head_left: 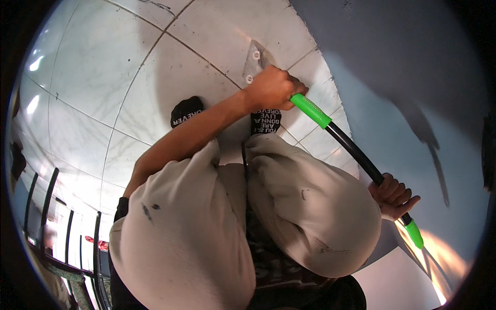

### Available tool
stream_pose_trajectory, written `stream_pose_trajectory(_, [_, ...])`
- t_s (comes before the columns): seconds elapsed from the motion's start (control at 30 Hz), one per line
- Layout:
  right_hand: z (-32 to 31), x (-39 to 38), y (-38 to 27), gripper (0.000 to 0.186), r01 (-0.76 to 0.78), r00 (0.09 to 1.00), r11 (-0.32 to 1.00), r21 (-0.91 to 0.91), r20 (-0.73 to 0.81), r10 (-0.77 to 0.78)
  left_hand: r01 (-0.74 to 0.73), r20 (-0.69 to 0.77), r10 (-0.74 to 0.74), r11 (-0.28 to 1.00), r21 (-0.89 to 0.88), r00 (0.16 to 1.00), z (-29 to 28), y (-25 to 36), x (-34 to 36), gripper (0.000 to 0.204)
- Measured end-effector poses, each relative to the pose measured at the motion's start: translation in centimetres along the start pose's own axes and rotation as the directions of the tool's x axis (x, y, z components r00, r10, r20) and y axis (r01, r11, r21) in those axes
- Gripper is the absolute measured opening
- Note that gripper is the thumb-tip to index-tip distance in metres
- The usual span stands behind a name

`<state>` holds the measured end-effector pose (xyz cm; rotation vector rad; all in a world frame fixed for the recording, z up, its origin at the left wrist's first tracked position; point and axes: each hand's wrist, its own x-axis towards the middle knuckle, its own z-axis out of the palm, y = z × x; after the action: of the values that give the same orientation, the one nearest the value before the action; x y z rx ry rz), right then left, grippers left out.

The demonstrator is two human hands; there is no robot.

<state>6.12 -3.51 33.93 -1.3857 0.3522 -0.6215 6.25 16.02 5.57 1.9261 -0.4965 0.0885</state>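
Observation:
A long-handled scraper (356, 152) slants across the right side, with a black pole, a green sleeve toward its far end and a green cap at its near end. My left hand (272, 89) is closed round the far end, at the top of the green sleeve. Just beyond that hand, a flat grey metal plate (253, 63) with two round bolts lies at the floor tiles; my fist hides where it joins the pole. My right hand (392, 197) is wrapped round the black pole near the green cap, beside my right knee.
Pale marbled floor tiles (98, 62) with dark joints spread ahead. A blue-grey wall (408, 77) rises close on the right. My feet in black socks (187, 110) are under the left forearm. A black metal railing (70, 237) stands at lower left.

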Motion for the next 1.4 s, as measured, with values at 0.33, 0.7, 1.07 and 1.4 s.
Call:
stream_pose_trajectory(0.33, [-2.5,-1.4,0.3,0.062,-0.114,0.989,0.992,0.053,0.102,0.108,-0.032,0.006,0.031,0.996,0.079,0.999,-1.0,-0.7,-1.9,0.027])
stream_pose_trajectory(0.7, [-2.4,-1.6,1.3,0.061,-0.136,0.975,0.990,0.039,-0.170,0.141,-0.007,-0.026,0.010,0.991,0.132,1.000,-0.1,-0.4,-1.5,0.011])
stream_pose_trajectory(1.07, [-3.3,-2.2,1.3,0.062,-0.209,0.963,0.959,0.190,-0.130,0.236,-0.057,-0.144,0.086,0.979,0.195,0.986,-1.4,-1.2,-2.4,0.013])
stream_pose_trajectory(1.4, [-6.1,-0.2,-0.3,0.061,-0.037,0.988,0.999,-0.001,-0.148,0.036,-0.168,0.098,0.164,0.985,0.030,0.982,4.0,-0.7,4.4,0.009])
